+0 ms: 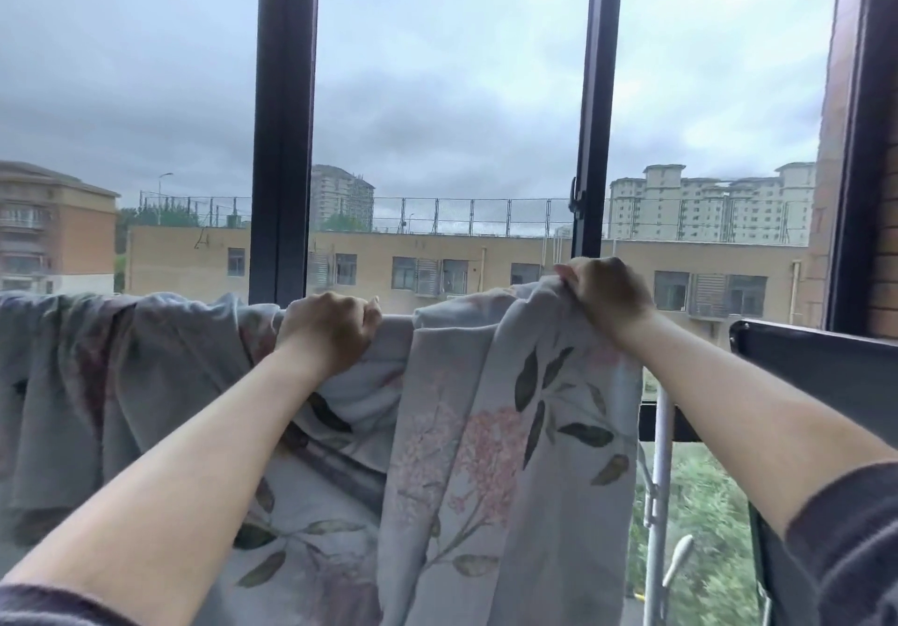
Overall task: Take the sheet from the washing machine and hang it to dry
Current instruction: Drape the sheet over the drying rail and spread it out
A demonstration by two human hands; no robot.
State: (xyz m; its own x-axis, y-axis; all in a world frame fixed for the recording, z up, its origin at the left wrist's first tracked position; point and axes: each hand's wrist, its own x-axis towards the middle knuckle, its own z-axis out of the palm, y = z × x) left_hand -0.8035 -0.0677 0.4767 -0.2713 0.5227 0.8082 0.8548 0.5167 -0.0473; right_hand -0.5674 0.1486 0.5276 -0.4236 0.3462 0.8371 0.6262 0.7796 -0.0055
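The sheet point(486, 431), pale grey-blue with pink flowers and dark green leaves printed on it, is hung at chest height in front of the window, draped over a support that is hidden under the cloth. It is spread from the left edge of the view to a little past the middle, and it falls in loose folds down to the bottom edge. On the left part the cloth is bunched and wrinkled; on the right part a long fold is raised higher than the rest.

The top of the sheet near the middle is gripped by the left hand point(330, 329), with the fingers curled over the cloth and the knuckles turned upward. The raised right corner is pinched by the right hand point(610, 297), the fingers closed tightly on the edge. Both forearms are stretched forward, and dark sleeves point(850, 528) are seen at the lower corners.

Just beside the right edge of the sheet a white upright pole point(663, 470) is seen, and further right a dark flat panel point(816, 372). Behind the sheet the dark window frame point(284, 139) stands with a handle point(576, 197) on its right post. Outside, beige buildings point(437, 265), green trees point(704, 504) and a cloudy sky are visible.
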